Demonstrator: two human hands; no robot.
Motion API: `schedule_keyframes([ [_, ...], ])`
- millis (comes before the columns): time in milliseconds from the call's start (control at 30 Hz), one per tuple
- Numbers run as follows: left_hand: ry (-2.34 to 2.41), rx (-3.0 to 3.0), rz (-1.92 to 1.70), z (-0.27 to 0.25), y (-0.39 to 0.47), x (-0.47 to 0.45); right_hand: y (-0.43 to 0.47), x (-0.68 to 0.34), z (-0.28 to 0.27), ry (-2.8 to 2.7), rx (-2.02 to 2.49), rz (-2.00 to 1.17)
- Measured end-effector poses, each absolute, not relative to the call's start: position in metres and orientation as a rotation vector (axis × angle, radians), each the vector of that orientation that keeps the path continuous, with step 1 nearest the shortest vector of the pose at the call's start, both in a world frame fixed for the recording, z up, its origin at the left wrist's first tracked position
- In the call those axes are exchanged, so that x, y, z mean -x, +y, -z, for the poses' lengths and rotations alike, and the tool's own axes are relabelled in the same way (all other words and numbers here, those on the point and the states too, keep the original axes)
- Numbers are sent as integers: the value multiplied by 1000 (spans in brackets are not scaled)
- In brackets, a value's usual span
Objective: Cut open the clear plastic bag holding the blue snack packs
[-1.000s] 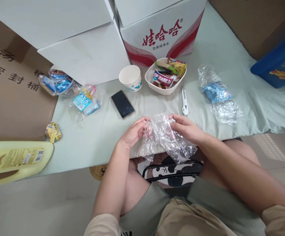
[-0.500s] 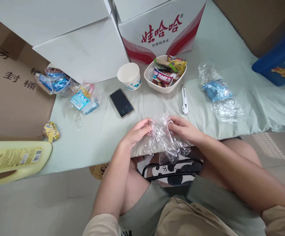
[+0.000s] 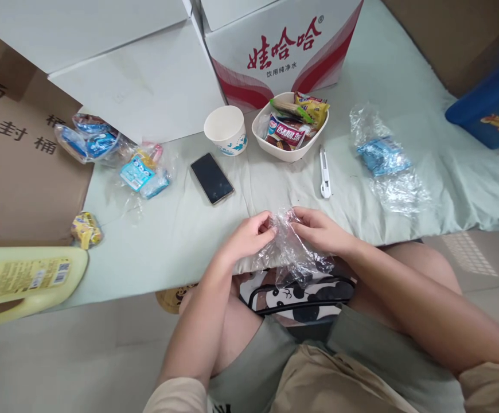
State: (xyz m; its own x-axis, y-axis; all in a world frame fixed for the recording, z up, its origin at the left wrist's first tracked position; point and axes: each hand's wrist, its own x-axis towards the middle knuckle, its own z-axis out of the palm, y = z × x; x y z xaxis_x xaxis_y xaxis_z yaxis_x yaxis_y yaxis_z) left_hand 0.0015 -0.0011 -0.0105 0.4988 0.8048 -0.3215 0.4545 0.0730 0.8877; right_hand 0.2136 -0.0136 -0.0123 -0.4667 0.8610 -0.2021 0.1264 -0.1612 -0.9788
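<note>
Your two bare hands meet low in the middle of the view, at the near edge of a tabletop (image 3: 163,241) covered in pale green cloth. Between them is a piece of crumpled clear plastic (image 3: 290,252), its lower part hanging past that edge above your lap. Your left hand (image 3: 249,236) pinches the upper left of it between thumb and fingers; your right hand (image 3: 320,230) pinches the upper right the same way, and the two sets of fingertips are close together but apart.

Beyond your hands, a black-screened phone (image 3: 211,178) lies face up to the left, with a white paper cup (image 3: 227,131) upright just behind it. Right of the cup is a cream bowl (image 3: 284,154) filled with wrapped snacks (image 3: 286,135). A white utility knife (image 3: 324,172) lies in front of the bowl, to its right. Farther right rests a blue packet (image 3: 385,156) with clear plastic around it.

On your left are small packets (image 3: 140,169) in clear wrapping, a yellow wrapped snack (image 3: 86,229) and, nearest, a pale yellow jug (image 3: 30,275) on its side. A white carton (image 3: 284,57) with red lettering stands behind the bowl.
</note>
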Motion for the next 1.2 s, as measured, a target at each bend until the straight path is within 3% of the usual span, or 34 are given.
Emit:
schedule_keyframes([
  [1200, 1128, -1586, -327, 5, -2, -2, -15, -213, 15, -1616, 1178, -1623],
])
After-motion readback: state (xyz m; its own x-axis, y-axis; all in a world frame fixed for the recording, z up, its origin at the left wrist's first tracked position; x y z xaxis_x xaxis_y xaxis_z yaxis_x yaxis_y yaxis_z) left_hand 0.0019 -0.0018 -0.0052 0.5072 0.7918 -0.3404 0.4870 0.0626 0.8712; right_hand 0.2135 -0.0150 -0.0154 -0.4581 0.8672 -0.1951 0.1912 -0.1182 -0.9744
